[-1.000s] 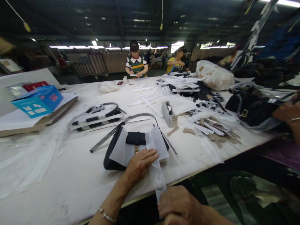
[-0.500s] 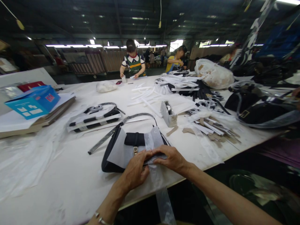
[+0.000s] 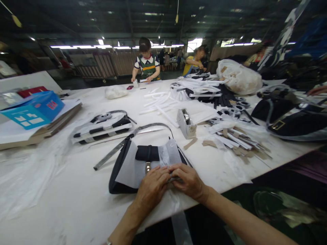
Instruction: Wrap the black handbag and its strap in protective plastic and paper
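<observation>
A black handbag (image 3: 120,177) lies tilted near the table's front edge, its gold clasp (image 3: 148,167) facing me. Pale wrapping sheet (image 3: 129,163) covers both sides of the flap, and a clear band crosses the right part. At the bag's lower edge my left hand (image 3: 154,185) is closed over the sheet, fingers together and thumb hidden. My right hand (image 3: 187,180) touches it from the right, fingers curled in a pinch on the sheet's edge. What lies under the fingertips is mostly hidden. A clear strip (image 3: 181,226) hangs below the hands over the table edge.
A tape dispenser (image 3: 186,124) stands behind the bag, beside cardboard and paper strips (image 3: 237,139). Another wrapped bag (image 3: 103,127) lies at left, near a blue box (image 3: 34,109). More black bags (image 3: 293,119) lie at right. Two co-workers (image 3: 146,64) are across the table.
My left hand has flattened over the bag's lower edge, and its thumb has gone out of sight. The right hand's fingers have drawn in beside it. The view has shifted slightly.
</observation>
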Available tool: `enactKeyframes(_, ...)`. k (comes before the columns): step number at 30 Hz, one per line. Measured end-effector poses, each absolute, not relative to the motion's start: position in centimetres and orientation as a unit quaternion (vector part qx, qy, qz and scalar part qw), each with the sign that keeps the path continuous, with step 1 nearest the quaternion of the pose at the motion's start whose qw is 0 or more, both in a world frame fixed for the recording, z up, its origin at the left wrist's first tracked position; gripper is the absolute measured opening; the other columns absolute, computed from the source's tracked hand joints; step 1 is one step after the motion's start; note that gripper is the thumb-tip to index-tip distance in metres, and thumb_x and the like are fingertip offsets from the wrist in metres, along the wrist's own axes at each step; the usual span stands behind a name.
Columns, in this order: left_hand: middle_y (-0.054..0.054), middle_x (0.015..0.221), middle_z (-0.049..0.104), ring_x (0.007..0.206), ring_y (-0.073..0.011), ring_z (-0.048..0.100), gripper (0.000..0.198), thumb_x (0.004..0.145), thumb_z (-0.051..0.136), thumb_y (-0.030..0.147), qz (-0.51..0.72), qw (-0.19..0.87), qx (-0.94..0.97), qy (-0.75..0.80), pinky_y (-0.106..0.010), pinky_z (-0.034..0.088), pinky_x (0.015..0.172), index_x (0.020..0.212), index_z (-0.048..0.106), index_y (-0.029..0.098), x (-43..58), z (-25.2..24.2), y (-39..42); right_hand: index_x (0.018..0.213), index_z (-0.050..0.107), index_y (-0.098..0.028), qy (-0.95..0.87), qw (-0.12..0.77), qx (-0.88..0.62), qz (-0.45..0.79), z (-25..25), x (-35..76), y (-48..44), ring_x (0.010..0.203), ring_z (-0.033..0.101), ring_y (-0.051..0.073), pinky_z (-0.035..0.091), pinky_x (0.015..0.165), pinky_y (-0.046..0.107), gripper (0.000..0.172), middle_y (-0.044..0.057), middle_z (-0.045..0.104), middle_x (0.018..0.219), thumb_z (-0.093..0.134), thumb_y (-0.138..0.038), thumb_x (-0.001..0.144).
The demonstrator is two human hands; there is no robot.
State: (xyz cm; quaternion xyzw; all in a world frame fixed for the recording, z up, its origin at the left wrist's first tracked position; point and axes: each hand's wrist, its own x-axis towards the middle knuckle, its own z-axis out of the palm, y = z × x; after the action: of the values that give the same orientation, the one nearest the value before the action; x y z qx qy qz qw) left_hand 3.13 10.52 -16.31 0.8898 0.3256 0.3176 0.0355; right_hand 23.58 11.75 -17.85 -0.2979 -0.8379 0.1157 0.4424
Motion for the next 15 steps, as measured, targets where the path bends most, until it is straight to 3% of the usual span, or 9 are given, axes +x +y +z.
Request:
enactKeyframes(4, -0.006, 0.117, 0.071, 0.112, -0.0184, 0.065, 0.019, 0.096, 0.047, 0.015, 0.335, -0.002, 0.888, 0.315, -0.040, 0.050, 0.103, 0.109, 0.060, 0.021, 3.2, -16.2, 10.5, 0.095, 0.058, -0.022, -0.845, 0.438, -0.292, 0.095, -17.2, 23.5, 11.8, 0.102, 0.065, 0.019, 0.055, 0.091, 0.033, 0.020, 0.009, 0.068, 0.106, 0.059, -0.007, 0.081)
enactKeyframes(8, -0.008, 0.120, 0.069, 0.111, -0.0187, 0.065, 0.021, 0.097, 0.044, 0.014, 0.336, -0.036, 0.885, 0.321, -0.038, 0.052, 0.101, 0.105, 0.062, 0.021, 3.2, -16.3, 10.4, 0.101, 0.061, -0.019, -0.872, 0.401, -0.273, 0.072, -14.8, 25.1, 9.8, 0.113, 0.061, 0.020, 0.049, 0.104, 0.038, 0.016, 0.010, 0.068, 0.111, 0.061, -0.012, 0.087)
enactKeyframes(15, -0.006, 0.116, 0.070, 0.112, -0.0165, 0.064, 0.022, 0.096, 0.045, 0.011, 0.336, -0.011, 0.880, 0.336, -0.036, 0.049, 0.105, 0.107, 0.060, 0.022, 3.2, -16.4, 10.2, 0.128, 0.057, -0.021, -0.961, 0.182, -0.203, 0.039, -14.2, 28.0, 3.1, 0.133, 0.048, 0.022, 0.036, 0.117, 0.044, 0.039, 0.007, 0.062, 0.133, 0.055, -0.013, 0.090)
